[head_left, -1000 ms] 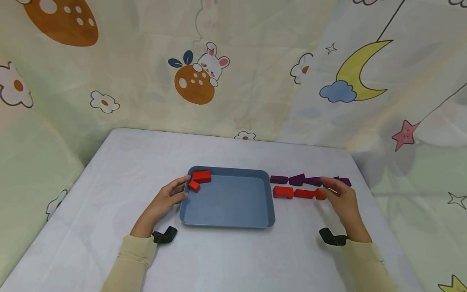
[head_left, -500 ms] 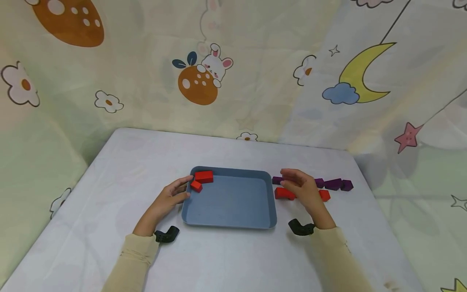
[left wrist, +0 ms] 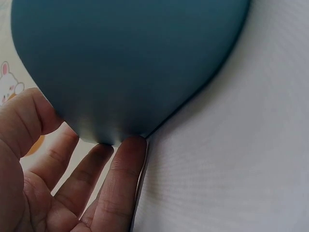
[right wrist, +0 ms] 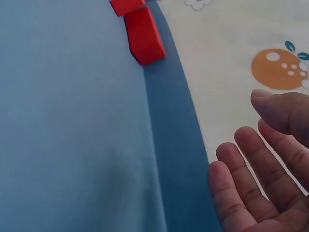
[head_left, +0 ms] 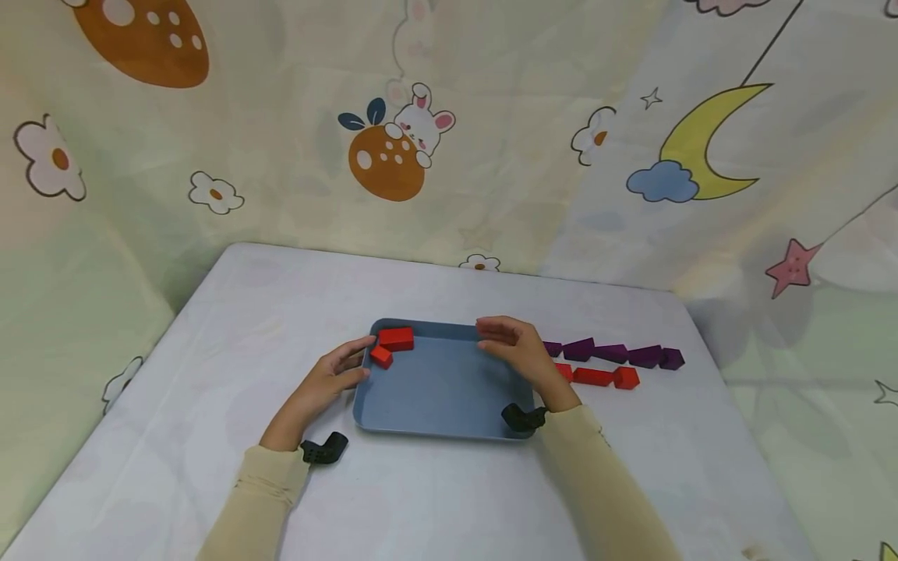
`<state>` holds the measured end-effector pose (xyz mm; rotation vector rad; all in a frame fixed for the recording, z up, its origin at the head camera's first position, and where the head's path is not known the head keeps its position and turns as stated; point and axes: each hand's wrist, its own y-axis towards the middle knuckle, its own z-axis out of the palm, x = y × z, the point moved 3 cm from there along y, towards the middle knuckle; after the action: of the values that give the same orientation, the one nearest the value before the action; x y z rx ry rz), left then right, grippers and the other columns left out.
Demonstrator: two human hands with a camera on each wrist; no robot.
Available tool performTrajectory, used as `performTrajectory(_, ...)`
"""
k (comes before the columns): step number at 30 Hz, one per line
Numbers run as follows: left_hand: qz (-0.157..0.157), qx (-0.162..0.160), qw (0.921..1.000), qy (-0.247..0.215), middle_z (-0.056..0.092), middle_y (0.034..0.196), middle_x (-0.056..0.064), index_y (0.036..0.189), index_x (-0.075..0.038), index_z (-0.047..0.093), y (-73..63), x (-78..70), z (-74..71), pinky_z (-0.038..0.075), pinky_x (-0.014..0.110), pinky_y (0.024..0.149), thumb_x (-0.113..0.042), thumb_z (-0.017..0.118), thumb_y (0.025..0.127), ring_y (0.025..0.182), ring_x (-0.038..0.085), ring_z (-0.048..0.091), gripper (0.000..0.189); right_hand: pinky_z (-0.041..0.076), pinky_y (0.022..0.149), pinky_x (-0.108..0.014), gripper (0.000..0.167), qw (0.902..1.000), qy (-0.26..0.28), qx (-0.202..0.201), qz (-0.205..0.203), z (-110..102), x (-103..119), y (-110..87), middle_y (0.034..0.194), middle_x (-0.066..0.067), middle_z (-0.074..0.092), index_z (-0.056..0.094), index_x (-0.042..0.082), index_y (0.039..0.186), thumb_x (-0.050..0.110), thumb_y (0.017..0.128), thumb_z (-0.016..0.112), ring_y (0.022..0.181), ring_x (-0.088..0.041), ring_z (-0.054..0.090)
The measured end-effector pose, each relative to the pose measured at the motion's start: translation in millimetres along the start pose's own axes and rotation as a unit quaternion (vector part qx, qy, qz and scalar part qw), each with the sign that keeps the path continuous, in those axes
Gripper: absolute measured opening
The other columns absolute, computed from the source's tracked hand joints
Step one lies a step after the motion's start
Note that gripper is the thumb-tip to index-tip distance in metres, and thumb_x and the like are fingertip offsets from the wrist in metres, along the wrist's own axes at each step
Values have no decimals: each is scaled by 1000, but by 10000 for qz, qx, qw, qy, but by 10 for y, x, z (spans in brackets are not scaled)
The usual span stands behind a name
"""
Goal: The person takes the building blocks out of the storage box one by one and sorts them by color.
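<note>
In the head view, a blue-grey tray [head_left: 435,397] lies on the white table. In its far left corner are a larger red block [head_left: 396,339] and a small red block [head_left: 381,357], close together. My left hand [head_left: 330,383] is at the tray's left side. The left wrist view has its fingers, nearly straight, touching the outer wall [left wrist: 125,87], the thumb touching it too. Over the tray's right part hovers my right hand [head_left: 522,354], with nothing in it. Its fingers [right wrist: 273,176] are spread and gently bent, seen from the right wrist, beside the tray's rim.
Right of the tray, a row of several purple blocks [head_left: 610,354] lies behind a row of red blocks [head_left: 592,377]. My right hand and forearm partly hide the left ends of both rows. A printed cloth [head_left: 281,140] hangs behind the table.
My right hand has travelled left from the right end of the block rows to above the tray, carrying nothing. The left hand stays at the tray's side. The view has shifted slightly.
</note>
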<state>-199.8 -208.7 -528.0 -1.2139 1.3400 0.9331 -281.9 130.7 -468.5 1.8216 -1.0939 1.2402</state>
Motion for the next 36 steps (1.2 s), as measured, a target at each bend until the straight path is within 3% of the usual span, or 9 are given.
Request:
performTrajectory(13,22,45,9999,-99,32,173,25,166,-5,42,27,11,4,41,63,118,-8,63,107,159,48,29,63,56,107,-44,41,9982,298,508,71,512,-48,343,142,-28,67,64,-11,140,-5,100,72,132,-43,65)
performTrajectory(20,135,89,9998,-106,34,172,24,165,-4,43,28,21,9,46,58,116,-8,62,107,160,47,29,61,56,107,-44,42,9968,417,546,413,738,-44,446,142,-27,67,65,-11,140,-6,99,73,132,-42,66)
performTrajectory(27,151,44,9999,-60,37,171,23,164,-4,44,24,17,14,51,45,110,-7,63,106,158,46,34,61,58,104,-40,41,9953,655,512,493,922,-69,523,137,-27,70,66,-12,137,-8,97,74,127,-39,69)
performTrajectory(31,172,26,9998,-20,37,171,22,164,-4,45,15,7,10,52,40,107,-7,63,105,156,46,37,62,59,101,-39,41,9971,383,284,586,992,-54,544,131,-25,73,70,-9,135,-9,94,77,120,-37,73)
performTrajectory(36,90,23,10000,0,34,172,25,165,-4,43,12,-4,13,47,57,115,-8,63,107,158,49,31,61,61,97,-36,40,9965,-625,-79,544,1080,-32,564,121,-18,78,76,-2,130,-1,91,85,109,-31,75)
